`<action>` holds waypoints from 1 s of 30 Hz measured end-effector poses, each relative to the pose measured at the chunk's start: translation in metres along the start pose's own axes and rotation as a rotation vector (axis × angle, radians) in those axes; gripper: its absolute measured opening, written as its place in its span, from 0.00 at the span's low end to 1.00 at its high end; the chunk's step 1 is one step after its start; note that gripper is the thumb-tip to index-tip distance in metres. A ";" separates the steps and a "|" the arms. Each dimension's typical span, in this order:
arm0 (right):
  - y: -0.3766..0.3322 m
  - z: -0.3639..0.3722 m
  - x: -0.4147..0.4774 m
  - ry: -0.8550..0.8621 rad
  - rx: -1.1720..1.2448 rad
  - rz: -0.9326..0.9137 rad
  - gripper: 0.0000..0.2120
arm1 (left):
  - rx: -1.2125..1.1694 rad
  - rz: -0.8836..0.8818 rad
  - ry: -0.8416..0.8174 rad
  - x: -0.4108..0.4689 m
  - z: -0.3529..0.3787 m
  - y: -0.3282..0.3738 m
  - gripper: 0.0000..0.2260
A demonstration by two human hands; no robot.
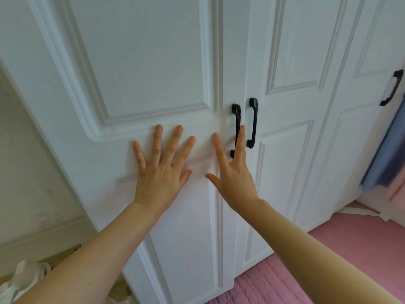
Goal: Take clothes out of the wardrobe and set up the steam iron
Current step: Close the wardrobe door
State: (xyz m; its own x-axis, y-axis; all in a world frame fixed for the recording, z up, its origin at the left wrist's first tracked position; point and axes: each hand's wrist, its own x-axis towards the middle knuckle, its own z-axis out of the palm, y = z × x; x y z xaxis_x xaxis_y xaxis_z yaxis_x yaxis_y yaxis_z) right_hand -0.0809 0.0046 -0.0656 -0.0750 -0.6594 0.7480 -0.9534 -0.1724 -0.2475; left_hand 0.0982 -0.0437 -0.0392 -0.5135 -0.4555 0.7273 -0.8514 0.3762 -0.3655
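Observation:
A white panelled wardrobe (153, 62) fills the view, its doors closed. Two black handles sit side by side at the middle seam: the left door's handle (236, 113) and the right door's handle (253, 121). My left hand (162, 165) is spread with straight fingers flat against the left door, below its raised panel. My right hand (232, 170) is stretched out with straight fingers, its fingertips overlapping the left door's handle; I cannot tell whether they touch it. No clothes or steam iron show.
A third black handle (392, 88) is on a door at the far right, with blue fabric (385, 159) hanging below it. A pink quilted surface (328, 255) lies at lower right. A white bag and cardboard (28, 275) sit at lower left by the wall.

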 end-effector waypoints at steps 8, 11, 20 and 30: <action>0.009 0.017 0.012 0.020 0.000 -0.034 0.49 | 0.045 -0.015 -0.005 0.004 0.008 0.000 0.38; 0.012 0.019 0.013 0.034 0.021 -0.051 0.49 | 0.054 -0.017 -0.002 0.004 0.010 0.000 0.38; 0.015 0.023 0.016 0.033 0.025 -0.064 0.49 | 0.053 -0.028 -0.038 0.006 0.010 0.001 0.39; 0.002 0.000 0.007 -0.074 -0.061 0.023 0.49 | -0.025 0.073 -0.056 -0.007 -0.008 -0.016 0.32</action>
State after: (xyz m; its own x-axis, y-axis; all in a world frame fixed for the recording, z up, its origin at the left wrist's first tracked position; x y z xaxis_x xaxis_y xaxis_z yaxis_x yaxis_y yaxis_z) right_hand -0.0835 -0.0002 -0.0613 -0.0774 -0.7152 0.6946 -0.9679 -0.1132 -0.2245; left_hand 0.1163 -0.0399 -0.0338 -0.5794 -0.4705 0.6655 -0.8092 0.4294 -0.4010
